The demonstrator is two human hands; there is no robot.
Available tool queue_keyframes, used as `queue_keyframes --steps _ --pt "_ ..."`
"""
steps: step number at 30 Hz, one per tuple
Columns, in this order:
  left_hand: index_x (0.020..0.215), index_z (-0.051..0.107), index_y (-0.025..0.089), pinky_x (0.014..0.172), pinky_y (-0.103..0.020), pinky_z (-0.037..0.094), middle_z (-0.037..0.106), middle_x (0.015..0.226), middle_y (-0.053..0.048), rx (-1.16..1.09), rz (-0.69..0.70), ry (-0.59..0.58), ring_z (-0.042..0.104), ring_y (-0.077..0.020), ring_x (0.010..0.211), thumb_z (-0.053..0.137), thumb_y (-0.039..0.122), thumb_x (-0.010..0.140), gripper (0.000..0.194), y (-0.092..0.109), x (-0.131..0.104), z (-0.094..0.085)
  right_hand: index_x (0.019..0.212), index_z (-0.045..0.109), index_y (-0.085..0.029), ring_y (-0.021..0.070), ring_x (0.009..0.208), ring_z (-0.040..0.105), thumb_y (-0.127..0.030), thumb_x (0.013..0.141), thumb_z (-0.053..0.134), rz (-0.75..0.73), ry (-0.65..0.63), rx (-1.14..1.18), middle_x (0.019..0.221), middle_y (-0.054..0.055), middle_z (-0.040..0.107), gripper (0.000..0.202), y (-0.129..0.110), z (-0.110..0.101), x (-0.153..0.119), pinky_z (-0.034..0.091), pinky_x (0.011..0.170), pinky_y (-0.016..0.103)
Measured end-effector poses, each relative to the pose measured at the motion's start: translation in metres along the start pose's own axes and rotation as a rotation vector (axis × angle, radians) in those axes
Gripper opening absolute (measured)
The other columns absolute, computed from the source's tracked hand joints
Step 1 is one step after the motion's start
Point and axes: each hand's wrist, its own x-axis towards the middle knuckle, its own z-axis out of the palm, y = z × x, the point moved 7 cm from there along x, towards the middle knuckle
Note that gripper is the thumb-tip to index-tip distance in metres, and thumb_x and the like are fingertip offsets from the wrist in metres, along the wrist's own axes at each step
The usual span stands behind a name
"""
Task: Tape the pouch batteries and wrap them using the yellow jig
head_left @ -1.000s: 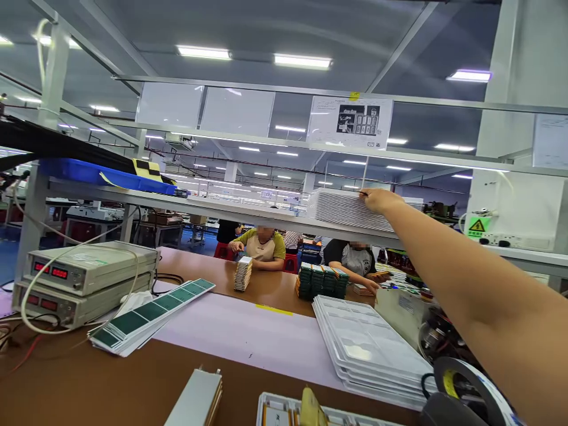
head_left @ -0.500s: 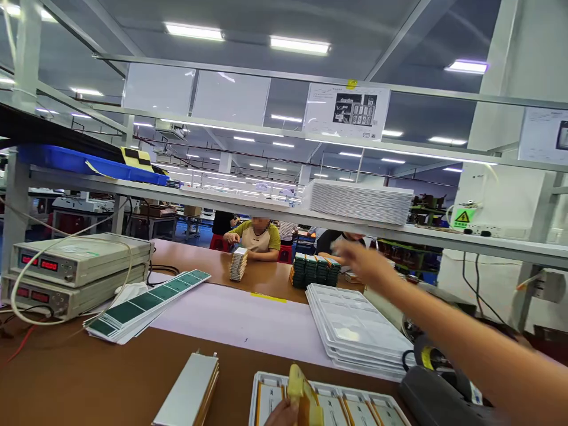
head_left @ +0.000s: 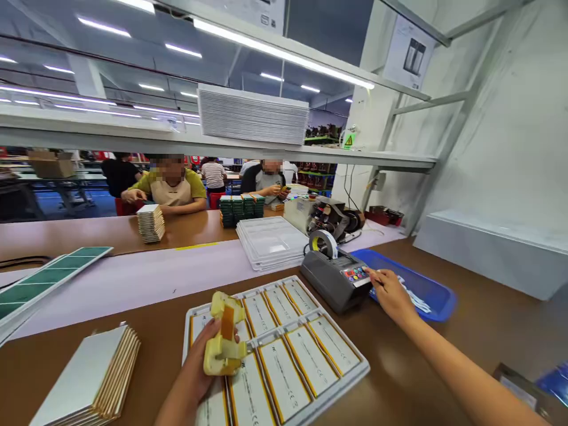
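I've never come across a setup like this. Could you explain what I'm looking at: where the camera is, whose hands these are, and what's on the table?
There is no robot here. A camera worn on a person's head looks forward and down, so the bare arms are the wearer's own. The left hand grips a yellow block above a white tray of flat, printed packs. The right hand has a finger at the buttons of a grey machine; actual contact is unclear. Silvery packs are stacked at lower left.
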Motion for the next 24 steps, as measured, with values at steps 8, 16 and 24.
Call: queue_keyframes --steps 8,16,24 --pt "0.098 0.051 0.017 0.059 -0.034 0.049 0.061 0.076 -0.007 0.145 0.008 -0.044 0.061 -0.0210 0.067 0.064 0.033 0.065 0.039 0.002 0.002 0.002 0.110 0.055 -0.026 0.0192 0.080 0.053 -0.041 0.085 0.025 -0.043 0.042 -0.224 0.109 0.007 0.047 0.042 0.002 -0.003 -0.003 0.043 0.063 0.030" --pt "0.098 0.052 0.016 0.058 -0.035 0.049 0.061 0.075 -0.008 0.159 0.001 -0.044 0.061 -0.0230 0.069 0.063 0.033 0.065 0.039 0.003 0.003 0.006 0.106 0.057 -0.022 0.0225 0.094 0.050 -0.031 0.084 0.030 -0.305 0.011 -0.430 0.116 0.009 0.045 0.036 -0.016 -0.006 0.002 0.042 0.076 0.033" --pt "0.100 0.052 0.016 0.059 -0.036 0.049 0.061 0.073 -0.007 0.149 0.006 -0.054 0.060 -0.0210 0.066 0.063 0.032 0.065 0.040 0.003 -0.001 0.007 0.097 0.062 -0.020 0.0209 0.086 0.052 -0.047 0.081 0.031 0.032 0.194 0.138 0.096 0.008 0.057 0.045 0.020 -0.015 -0.021 0.042 0.075 0.035"
